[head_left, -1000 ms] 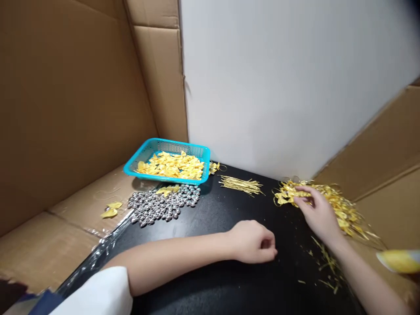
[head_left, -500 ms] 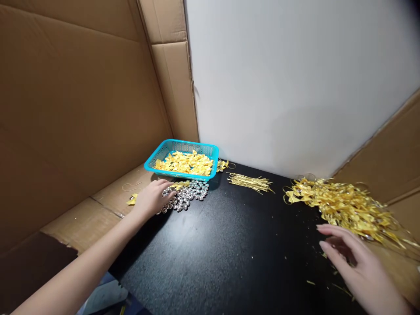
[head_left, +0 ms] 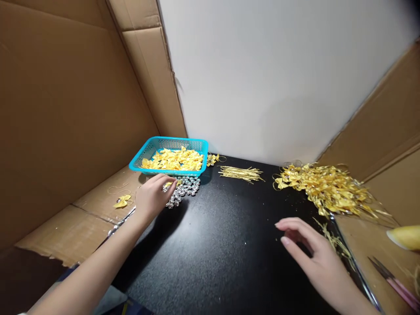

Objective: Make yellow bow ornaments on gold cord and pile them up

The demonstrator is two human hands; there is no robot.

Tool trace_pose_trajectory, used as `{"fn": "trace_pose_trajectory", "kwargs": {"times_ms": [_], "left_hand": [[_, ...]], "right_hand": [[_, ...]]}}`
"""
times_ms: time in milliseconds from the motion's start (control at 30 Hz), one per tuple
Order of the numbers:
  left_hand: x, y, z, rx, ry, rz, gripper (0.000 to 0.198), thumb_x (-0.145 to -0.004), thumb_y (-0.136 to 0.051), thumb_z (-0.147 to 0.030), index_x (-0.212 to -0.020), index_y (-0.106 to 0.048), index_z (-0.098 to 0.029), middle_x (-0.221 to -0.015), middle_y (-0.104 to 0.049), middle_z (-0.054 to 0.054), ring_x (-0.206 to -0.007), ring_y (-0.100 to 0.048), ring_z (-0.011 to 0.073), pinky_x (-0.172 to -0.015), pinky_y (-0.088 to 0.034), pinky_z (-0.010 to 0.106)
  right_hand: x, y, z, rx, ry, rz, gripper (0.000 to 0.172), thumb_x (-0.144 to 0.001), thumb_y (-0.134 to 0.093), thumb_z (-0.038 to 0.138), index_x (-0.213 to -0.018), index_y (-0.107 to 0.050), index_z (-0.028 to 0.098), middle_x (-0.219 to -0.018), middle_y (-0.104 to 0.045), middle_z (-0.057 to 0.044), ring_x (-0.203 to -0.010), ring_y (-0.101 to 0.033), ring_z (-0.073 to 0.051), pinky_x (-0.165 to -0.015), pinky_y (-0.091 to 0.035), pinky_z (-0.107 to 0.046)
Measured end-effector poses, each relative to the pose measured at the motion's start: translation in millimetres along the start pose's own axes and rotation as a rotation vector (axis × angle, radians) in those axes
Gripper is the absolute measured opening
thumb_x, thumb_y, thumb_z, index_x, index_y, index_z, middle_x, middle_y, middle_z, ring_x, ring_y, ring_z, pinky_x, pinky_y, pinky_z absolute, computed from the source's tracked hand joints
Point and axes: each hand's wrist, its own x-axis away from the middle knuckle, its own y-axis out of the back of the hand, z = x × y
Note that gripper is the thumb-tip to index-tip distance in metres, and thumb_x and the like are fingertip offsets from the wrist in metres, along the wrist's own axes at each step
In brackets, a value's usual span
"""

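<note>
My left hand (head_left: 153, 196) is over the left part of a pile of silver beads (head_left: 188, 187), its thumb and fingertips pinched together. Whatever is between those fingertips is too small to make out; a bit of yellow ribbon (head_left: 173, 183) shows just beside them. Behind the beads stands a blue basket (head_left: 169, 173) holding yellow ribbon bows (head_left: 179, 159). My right hand (head_left: 305, 249) hovers above the black table at the right, fingers curved and thumb apart, with nothing between them. Farther back lies a bundle of gold ties (head_left: 241, 173).
A heap of yellow bows with gold loops (head_left: 328, 188) lies at the right. Pink-handled scissors (head_left: 393, 280) rest on cardboard at the lower right, below a yellow object (head_left: 407, 237). One loose bow (head_left: 122, 201) is on the left cardboard. Cardboard and white walls stand around.
The view has shifted to the right, bringing the scissors into sight. My left hand has risen slightly off the beads, its fingertips now together. My right hand has moved left, away from the heap.
</note>
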Motion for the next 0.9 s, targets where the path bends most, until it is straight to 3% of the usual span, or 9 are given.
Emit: {"fn": "trace_pose_trajectory", "kwargs": {"times_ms": [167,300,433,600,667,733,767,867,900], "left_hand": [[-4,-9.3,11,-0.207,0.15,0.249,0.039,-0.087,-0.05,-0.046,-0.103,-0.072,-0.017,-0.113,-0.072,0.01,-0.102,-0.067,0.0318,-0.069,-0.053,0.035],[-7,-19.4,19,-0.174,0.152,0.305,0.044,-0.088,-0.047,-0.05,-0.104,-0.071,-0.018,-0.114,-0.072,0.012,-0.101,-0.067,0.0342,-0.067,-0.053,0.038],[-10,-19.9,21,-0.184,0.148,0.296,0.039,-0.089,-0.046,-0.048,-0.097,-0.072,-0.02,-0.106,-0.074,0.009,-0.095,-0.069,0.0322,-0.063,-0.05,0.034],[-8,-4.5,21,-0.164,0.114,0.252,0.045,-0.094,-0.035,-0.049,-0.103,-0.068,-0.019,-0.103,-0.071,0.002,-0.095,-0.067,0.0297,-0.068,-0.048,0.032],[-3,4.8,5,-0.128,0.148,0.179,0.048,-0.094,-0.033,-0.05,-0.104,-0.066,-0.016,-0.093,-0.069,0.004,-0.089,-0.066,0.0285,-0.071,-0.048,0.035],[6,13.0,-24,0.192,0.262,0.112,0.045,-0.087,-0.045,-0.059,-0.092,-0.068,-0.02,-0.072,-0.067,0.001,-0.07,-0.064,0.0229,-0.065,-0.048,0.032],[12,15.8,-43,0.405,0.261,0.199,0.04,-0.084,-0.051,-0.058,-0.087,-0.068,-0.022,-0.075,-0.069,0.0,-0.07,-0.064,0.0213,-0.064,-0.049,0.03],[35,16.2,-102,0.923,-0.024,0.705,0.033,-0.082,-0.056,-0.051,-0.072,-0.067,-0.022,-0.082,-0.071,0.003,-0.079,-0.065,0.0206,-0.072,-0.052,0.029],[43,13.9,-119,1.0,-0.067,0.858,0.033,-0.083,-0.056,-0.049,-0.071,-0.068,-0.021,-0.078,-0.07,0.003,-0.074,-0.064,0.0194,-0.068,-0.051,0.028]], "right_hand": [[-1,-16,26,-0.096,0.072,0.174,0.01,-0.092,-0.05,0.022,-0.095,-0.06,0.024,-0.097,-0.064,-0.003,-0.079,-0.061,-0.015,-0.074,-0.052,-0.027],[10,-15,22,-0.11,0.025,0.236,0.011,-0.093,-0.048,0.02,-0.094,-0.058,0.023,-0.095,-0.063,-0.004,-0.081,-0.06,-0.016,-0.076,-0.05,-0.029],[23,-11,15,-0.104,-0.05,0.237,0.01,-0.093,-0.048,0.02,-0.093,-0.058,0.022,-0.092,-0.063,-0.004,-0.081,-0.06,-0.016,-0.075,-0.049,-0.03],[30,-8,16,-0.13,-0.097,0.224,0.01,-0.091,-0.049,0.018,-0.091,-0.059,0.022,-0.092,-0.063,-0.003,-0.081,-0.06,-0.016,-0.076,-0.049,-0.029],[31,-12,19,-0.154,-0.112,0.219,0.01,-0.089,-0.051,0.016,-0.09,-0.06,0.021,-0.091,-0.063,-0.002,-0.08,-0.06,-0.015,-0.076,-0.048,-0.029],[31,-20,24,-0.202,-0.128,0.219,0.011,-0.086,-0.054,0.015,-0.093,-0.061,0.021,-0.09,-0.064,-0.002,-0.08,-0.06,-0.015,-0.076,-0.049,-0.029],[31,-26,28,-0.239,-0.14,0.216,0.015,-0.085,-0.056,0.014,-0.097,-0.061,0.021,-0.091,-0.064,-0.002,-0.079,-0.06,-0.014,-0.076,-0.049,-0.029],[29,-46,38,-0.369,-0.206,0.189,0.038,-0.08,-0.065,0.018,-0.116,-0.054,0.021,-0.103,-0.065,-0.004,-0.078,-0.059,-0.013,-0.074,-0.049,-0.028],[28,-52,41,-0.384,-0.219,0.189,0.032,-0.081,-0.065,0.021,-0.112,-0.056,0.02,-0.099,-0.065,-0.004,-0.075,-0.059,-0.013,-0.069,-0.048,-0.026]]}}
